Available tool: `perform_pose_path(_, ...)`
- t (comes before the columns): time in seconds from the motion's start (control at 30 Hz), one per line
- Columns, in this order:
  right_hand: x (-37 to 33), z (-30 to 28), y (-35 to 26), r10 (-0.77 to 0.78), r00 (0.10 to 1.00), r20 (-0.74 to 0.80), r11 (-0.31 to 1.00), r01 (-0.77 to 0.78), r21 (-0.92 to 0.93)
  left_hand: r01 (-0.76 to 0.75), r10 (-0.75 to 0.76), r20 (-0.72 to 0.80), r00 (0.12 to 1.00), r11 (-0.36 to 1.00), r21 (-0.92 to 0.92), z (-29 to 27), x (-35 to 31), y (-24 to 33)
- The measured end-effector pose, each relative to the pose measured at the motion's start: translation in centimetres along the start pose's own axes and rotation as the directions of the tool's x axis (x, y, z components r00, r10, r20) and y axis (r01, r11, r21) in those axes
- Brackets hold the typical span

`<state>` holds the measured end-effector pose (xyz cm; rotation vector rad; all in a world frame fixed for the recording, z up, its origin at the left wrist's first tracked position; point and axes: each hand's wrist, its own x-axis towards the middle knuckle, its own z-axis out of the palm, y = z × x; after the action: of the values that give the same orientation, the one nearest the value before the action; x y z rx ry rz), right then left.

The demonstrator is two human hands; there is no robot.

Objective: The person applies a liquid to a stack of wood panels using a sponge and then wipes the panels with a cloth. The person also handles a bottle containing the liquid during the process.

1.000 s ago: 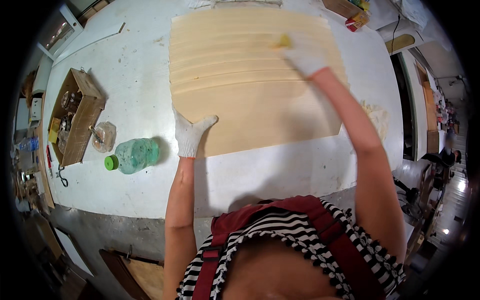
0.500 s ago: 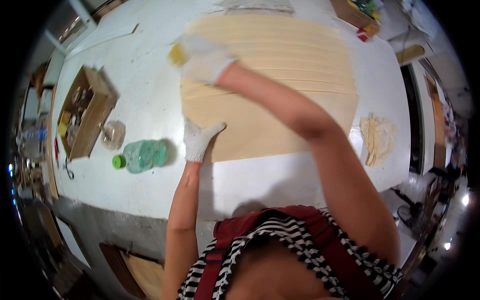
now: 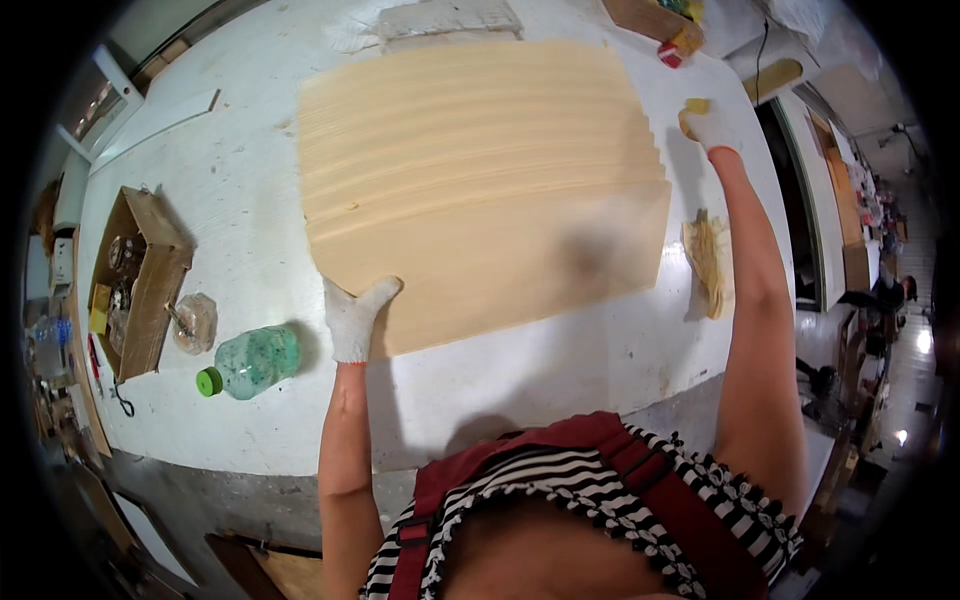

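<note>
Thin tan sheets (image 3: 480, 240), which look like wood veneer, lie in a fanned stack on the white table, their edges making rows of lines. My left hand (image 3: 352, 318), in a white knit glove, rests on the stack's near left corner, its thumb spread out over the top sheet and the other fingers along the left edge. To the right of the stack, my gloved right hand (image 3: 708, 130) is closed on a yellow pad (image 3: 694, 106). A crumpled pale yellow cloth (image 3: 708, 262) lies nearer, beside my right forearm.
Left on the table (image 3: 240, 170) are a cardboard box (image 3: 165, 275) of small items, a clear container (image 3: 194, 325) and a green-capped bottle (image 3: 258, 362) on its side. Scissors (image 3: 123, 400) lie at the left edge. Another box (image 3: 645, 18) stands far right.
My right hand has swept with the yellow pad from the stack's far left across to beyond its right edge. My left hand stays on the near left corner. The whole view has shifted.
</note>
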<state>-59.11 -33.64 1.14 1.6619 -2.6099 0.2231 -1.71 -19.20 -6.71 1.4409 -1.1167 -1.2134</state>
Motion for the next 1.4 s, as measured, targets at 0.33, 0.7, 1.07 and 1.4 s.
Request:
perform_pose_path(0.33,-7.4,2.2,-20.4,-0.353,0.931,-0.093,0.842,0.36,0.402,-0.079,0.079,0.02,0.997,0.997,0.025,-0.2,0.7,-0.6)
perform_pose_path(0.7,-17.8,0.0,-51.3,-0.788,0.614,-0.043,0.449,0.622,0.641,-0.051,0.049,0.017,0.999,0.987,0.15,-0.4,0.5,-0.3)
perform_pose_path(1.07,-2.4,4.4,-21.6,-0.579,0.805,-0.127,0.727,0.58,0.367,-0.013,0.013,0.002,1.0,0.993,0.113,-0.3,0.9,-1.7)
perform_pose_path(1.4,4.3,-0.5,-6.1,-0.079,0.982,-0.171,0.988,0.099,0.114,-0.02,0.017,0.049,0.999,0.998,0.065,-0.1,0.8,-0.7)
